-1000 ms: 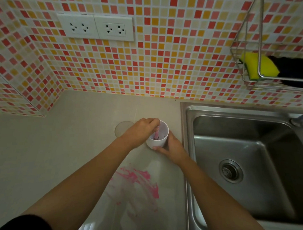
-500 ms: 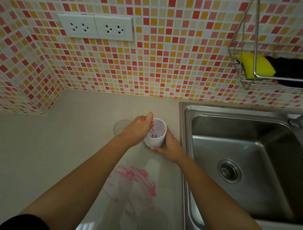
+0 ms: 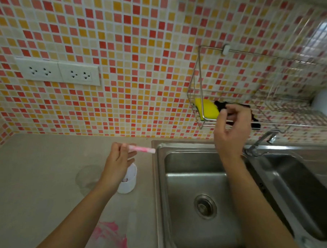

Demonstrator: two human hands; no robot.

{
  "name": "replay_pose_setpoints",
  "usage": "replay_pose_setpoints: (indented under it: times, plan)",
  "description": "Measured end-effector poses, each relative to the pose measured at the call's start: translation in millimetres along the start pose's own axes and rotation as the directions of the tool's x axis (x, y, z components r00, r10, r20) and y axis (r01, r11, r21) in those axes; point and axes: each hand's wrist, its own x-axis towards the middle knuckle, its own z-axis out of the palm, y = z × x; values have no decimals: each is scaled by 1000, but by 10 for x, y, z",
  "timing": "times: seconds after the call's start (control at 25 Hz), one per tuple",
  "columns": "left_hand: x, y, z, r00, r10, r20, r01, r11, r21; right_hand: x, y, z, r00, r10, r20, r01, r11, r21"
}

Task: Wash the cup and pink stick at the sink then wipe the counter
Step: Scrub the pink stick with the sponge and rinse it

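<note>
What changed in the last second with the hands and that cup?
The left hand lifted the pink stick out of the white cup. The right hand let go of the cup and rose to the black cloth in the wire rack. The cup and the pink smear stayed on the counter.

Dim even light, motion blur at right, glare top right, wide-angle edge bending

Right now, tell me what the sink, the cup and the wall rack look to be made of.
Sink: looks like brushed stainless steel, grey with soft streaky reflections.
Cup: probably white plastic or ceramic; opaque, matte, too blurred to decide.
Wall rack: thin shiny metal wire, likely chromed or stainless, with bright glints along the rods.
</note>
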Motion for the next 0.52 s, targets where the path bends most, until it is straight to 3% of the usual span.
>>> replay_pose_setpoints:
  times: [0.08,0.12,0.16,0.24,0.28,0.32,0.4,0.48,0.52]
  plan:
    - [-63,55,149,1000,-26,4,26,999,-33,634,118,85,979,128,162,-95,976,-198]
    - [-97,72,199,999,-40,-1,40,998,-42,850,230,171,906,253,338,-129,928,-349]
    - [-119,76,238,998,-53,-13,53,998,-47,990,331,274,760,408,505,-133,859,-494]
    - [-160,106,304,997,-75,-33,72,996,-60,1094,483,472,450,599,663,17,736,-677]
    - [-182,124,335,996,-87,-35,85,994,-66,1077,539,550,352,625,697,122,707,-696]
    - [-210,147,373,993,-110,-32,107,991,-87,1045,584,605,300,626,720,206,695,-689]
    - [-296,210,474,981,-191,-25,182,964,-195,989,638,623,313,577,754,263,711,-653]
    - [-356,259,605,953,-300,-49,268,904,-333,1014,588,517,375,550,746,147,759,-634]
    - [-368,257,667,932,-358,-60,307,865,-398,1035,522,409,441,532,723,49,790,-611]
